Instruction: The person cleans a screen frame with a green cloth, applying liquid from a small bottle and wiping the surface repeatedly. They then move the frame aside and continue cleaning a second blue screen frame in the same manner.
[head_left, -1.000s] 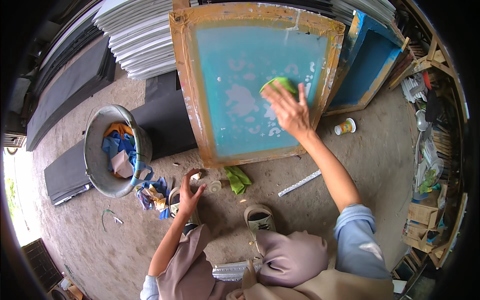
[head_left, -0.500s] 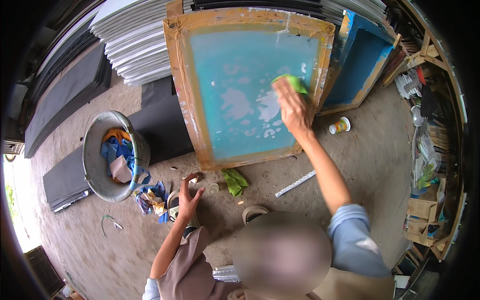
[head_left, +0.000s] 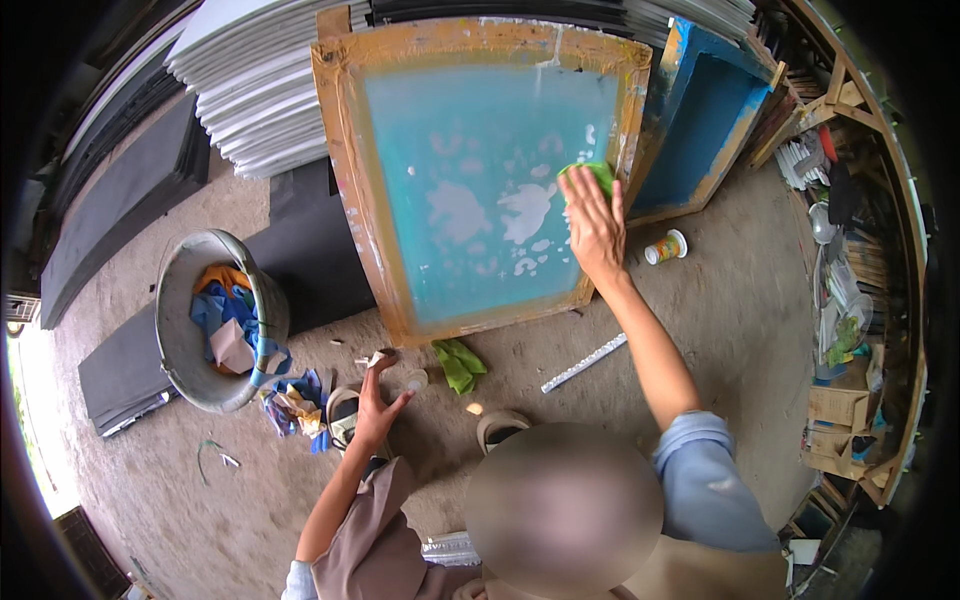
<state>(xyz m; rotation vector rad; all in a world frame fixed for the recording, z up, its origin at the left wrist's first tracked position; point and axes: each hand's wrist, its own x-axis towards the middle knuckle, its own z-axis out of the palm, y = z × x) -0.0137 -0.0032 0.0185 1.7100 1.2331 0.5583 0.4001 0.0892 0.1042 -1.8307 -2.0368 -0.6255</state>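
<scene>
A wood-framed printing screen (head_left: 440, 130) leans upright in front of me, its teal mesh bearing pale bird-like and small shapes. My right hand (head_left: 598, 235), fingers stretched, presses a bright green cloth (head_left: 570, 178) onto the mesh near the right frame bar. Most of that cloth lies hidden under the fingers. Low on the left, my left hand (head_left: 376, 408) hangs over my shoe with thumb and fingers apart, holding nothing that I can make out. A second green cloth (head_left: 460, 366) lies crumpled on the floor below the screen.
At left stands a grey bucket (head_left: 166, 330) of coloured rags, with more rags (head_left: 295, 400) beside it. A blue-meshed screen (head_left: 700, 130) leans behind at right. A small cup (head_left: 666, 247) and a patterned strip (head_left: 585, 362) lie on the floor. White sheets (head_left: 250, 90) are stacked behind.
My right hand has slid the green cloth slightly right, towards the screen's frame bar, and its fingers now point more upward. My left hand stays nearly in place.
</scene>
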